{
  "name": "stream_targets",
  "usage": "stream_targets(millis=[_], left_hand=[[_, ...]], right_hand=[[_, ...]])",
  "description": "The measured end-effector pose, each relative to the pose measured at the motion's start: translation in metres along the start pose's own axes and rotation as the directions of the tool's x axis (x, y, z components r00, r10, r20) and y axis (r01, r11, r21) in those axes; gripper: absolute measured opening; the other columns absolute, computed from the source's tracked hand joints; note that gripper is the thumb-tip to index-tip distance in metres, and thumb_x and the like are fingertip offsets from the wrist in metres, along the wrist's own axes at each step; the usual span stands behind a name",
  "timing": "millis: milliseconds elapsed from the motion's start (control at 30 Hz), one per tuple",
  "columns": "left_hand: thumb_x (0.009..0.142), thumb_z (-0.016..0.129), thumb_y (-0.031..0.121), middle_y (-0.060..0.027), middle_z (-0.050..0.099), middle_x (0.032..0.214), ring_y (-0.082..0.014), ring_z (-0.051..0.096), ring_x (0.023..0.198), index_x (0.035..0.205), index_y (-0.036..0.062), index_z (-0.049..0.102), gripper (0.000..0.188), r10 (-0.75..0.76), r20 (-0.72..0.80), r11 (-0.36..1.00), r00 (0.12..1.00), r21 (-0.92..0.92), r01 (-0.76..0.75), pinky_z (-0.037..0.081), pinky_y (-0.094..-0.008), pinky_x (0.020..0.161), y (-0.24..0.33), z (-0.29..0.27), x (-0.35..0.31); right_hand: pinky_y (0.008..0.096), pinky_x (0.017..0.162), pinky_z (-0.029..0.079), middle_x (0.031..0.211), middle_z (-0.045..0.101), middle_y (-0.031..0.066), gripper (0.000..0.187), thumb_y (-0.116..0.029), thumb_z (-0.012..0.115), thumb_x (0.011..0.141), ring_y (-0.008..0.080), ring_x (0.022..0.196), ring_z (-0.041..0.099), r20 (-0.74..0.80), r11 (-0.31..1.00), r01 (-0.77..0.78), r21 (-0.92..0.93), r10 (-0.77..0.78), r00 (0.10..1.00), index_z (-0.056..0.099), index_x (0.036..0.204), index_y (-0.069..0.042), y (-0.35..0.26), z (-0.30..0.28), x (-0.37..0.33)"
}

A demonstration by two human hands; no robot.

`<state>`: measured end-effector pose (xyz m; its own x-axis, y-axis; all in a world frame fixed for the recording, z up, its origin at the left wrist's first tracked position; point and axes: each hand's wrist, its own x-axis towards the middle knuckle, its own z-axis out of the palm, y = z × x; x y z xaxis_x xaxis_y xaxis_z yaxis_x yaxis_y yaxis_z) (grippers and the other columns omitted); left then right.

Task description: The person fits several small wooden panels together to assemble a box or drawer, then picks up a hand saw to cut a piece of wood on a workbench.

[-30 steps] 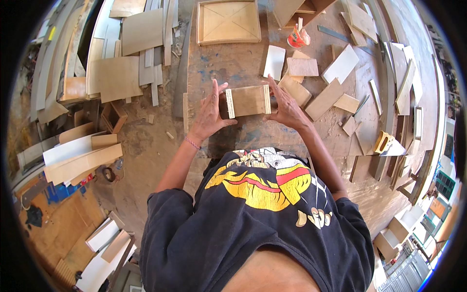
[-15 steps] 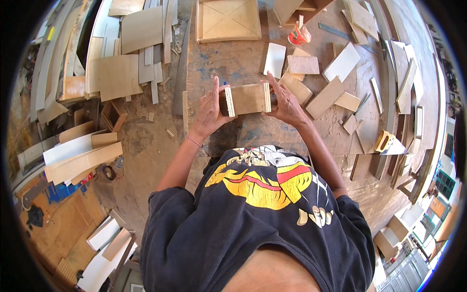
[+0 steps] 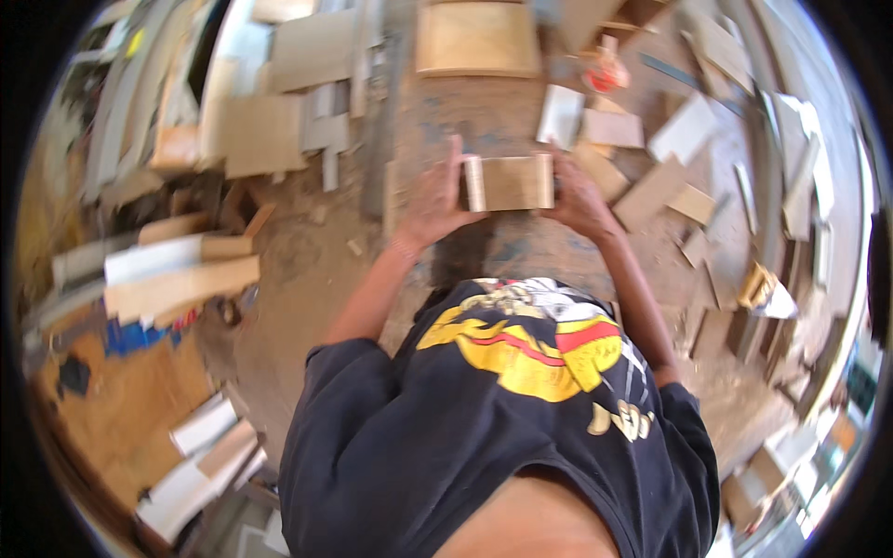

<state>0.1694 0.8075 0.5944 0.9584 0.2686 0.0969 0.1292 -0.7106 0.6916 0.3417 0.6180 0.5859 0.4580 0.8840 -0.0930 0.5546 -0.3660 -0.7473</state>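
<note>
your left hand [image 3: 435,200] and right hand [image 3: 581,197] make one grip, open just to the width of the small wooden piece [image 3: 512,183] clasped between them over the worktop [image 3: 535,240], bearing from opposite sides, probably so it stays level.

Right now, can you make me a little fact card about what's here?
Held: wooden piece, pale edges at both ends
Left hand: at its left end
Right hand: at its right end
Workbench: brown, with blue marks
Far side: shallow wooden tray
Off right: yellow-handled saw
Picture: a bit blurry
</note>
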Motion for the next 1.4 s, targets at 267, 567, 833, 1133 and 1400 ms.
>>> stream_targets(millis=[267, 567, 833, 1133, 1400], left_hand=[[0.055, 0.083, 0.025, -0.0162, 0.048, 0.122, -0.0318, 0.046, 0.112, 0.14, 0.0004, -0.009, 0.127, -0.001, -0.052, 1.0, 0.999, -0.004, 0.001, 0.034, -0.0396, 0.098, -0.006, 0.005, -0.013], [0.053, 0.084, 0.023, -0.0171, 0.051, 0.117, -0.0332, 0.047, 0.108, 0.14, -0.0019, -0.005, 0.127, -0.039, -0.115, 0.999, 0.993, 0.002, 0.04, 0.035, -0.0406, 0.095, -0.008, -0.018, 0.009], [0.05, 0.084, 0.021, -0.0153, 0.051, 0.119, -0.0322, 0.045, 0.112, 0.14, -0.0019, -0.003, 0.128, -0.132, -0.095, 0.982, 0.987, 0.12, 0.143, 0.032, -0.0416, 0.097, -0.035, -0.032, 0.046], [0.072, 0.069, 0.008, -0.0178, 0.042, 0.125, -0.0286, 0.041, 0.113, 0.139, 0.0007, 0.019, 0.083, -0.204, -0.348, 0.971, 0.915, 0.049, 0.235, 0.032, -0.0382, 0.098, 0.016, -0.02, -0.007], [0.085, 0.057, 0.013, -0.0067, 0.06, 0.093, -0.0153, 0.058, 0.083, 0.118, -0.0011, 0.049, 0.036, -0.346, 0.02, 0.783, 0.938, -0.545, 0.3, 0.048, -0.0281, 0.072, 0.08, 0.06, -0.014]], right_hand=[[0.0398, 0.098, 0.037, 0.126, 0.047, 0.0163, 0.117, -0.01, 0.082, 0.053, 0.0345, 0.114, 0.046, 0.031, 0.995, 0.091, -0.032, -0.09, 0.995, 0.007, 0.143, -0.01, -0.014, -0.004, 0.0], [0.0404, 0.087, 0.042, 0.11, 0.053, 0.0188, 0.117, -0.014, 0.081, 0.053, 0.0328, 0.102, 0.05, -0.037, 0.958, 0.163, -0.234, -0.176, 0.984, 0.007, 0.143, -0.01, -0.029, -0.02, 0.033], [0.048, 0.088, 0.036, 0.116, 0.052, 0.0159, 0.116, -0.026, 0.081, 0.054, 0.0344, 0.111, 0.042, 0.034, 0.95, 0.017, -0.311, -0.007, 0.999, 0.008, 0.142, -0.005, -0.027, -0.015, 0.084], [0.0403, 0.087, 0.034, 0.109, 0.054, 0.0078, 0.053, -0.023, 0.073, 0.066, 0.0253, 0.105, 0.048, -0.497, 0.838, -0.426, -0.341, 0.224, 0.838, 0.05, 0.112, -0.008, 0.011, -0.033, -0.019], [0.0389, 0.082, 0.034, 0.088, 0.056, 0.0072, 0.038, -0.008, 0.065, 0.069, 0.0235, 0.088, 0.054, -0.635, 0.961, -0.187, -0.203, 0.016, 0.772, 0.053, 0.104, -0.009, 0.014, -0.029, -0.033]])
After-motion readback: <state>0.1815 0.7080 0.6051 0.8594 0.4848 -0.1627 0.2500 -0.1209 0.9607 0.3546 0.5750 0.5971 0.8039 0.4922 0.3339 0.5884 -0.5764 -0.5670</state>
